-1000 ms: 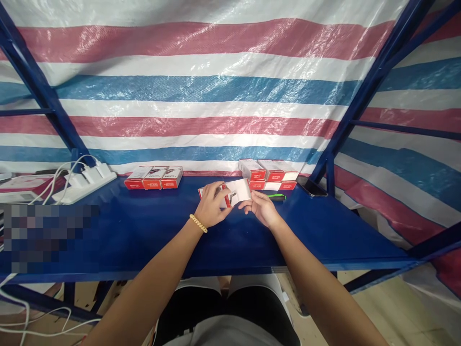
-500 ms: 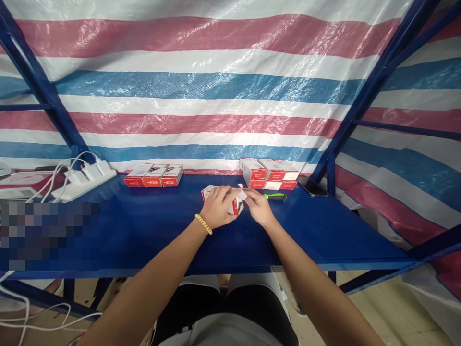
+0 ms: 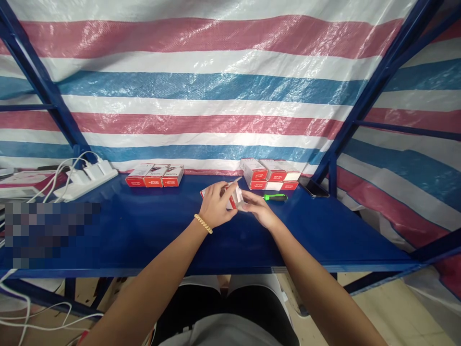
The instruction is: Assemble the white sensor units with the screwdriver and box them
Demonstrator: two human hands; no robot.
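A small red-and-white cardboard box (image 3: 231,202) is held above the blue table, its right end open with white flaps standing out. My left hand (image 3: 215,204) wraps over the box from the left, fingers on top and thumb along the near side. At the open end, my right hand (image 3: 258,207) has its fingers and thumb on the white end flaps (image 3: 240,196). What lies inside the box is hidden. Just beyond my right hand, a green-and-black screwdriver-like tool (image 3: 275,197) rests on the table.
Three similar boxes (image 3: 154,175) stand in a row at the back left. Several more are stacked (image 3: 268,174) at the back right, beside a black phone (image 3: 314,187). A white power strip (image 3: 86,181) with plugs and cables lies left on the blue table (image 3: 151,240). Blue frame posts rise on both sides.
The end flaps have spread from one raised flap to several folded out. My right hand has turned and moved slightly lower at the box's open end. My left hand keeps its hold.
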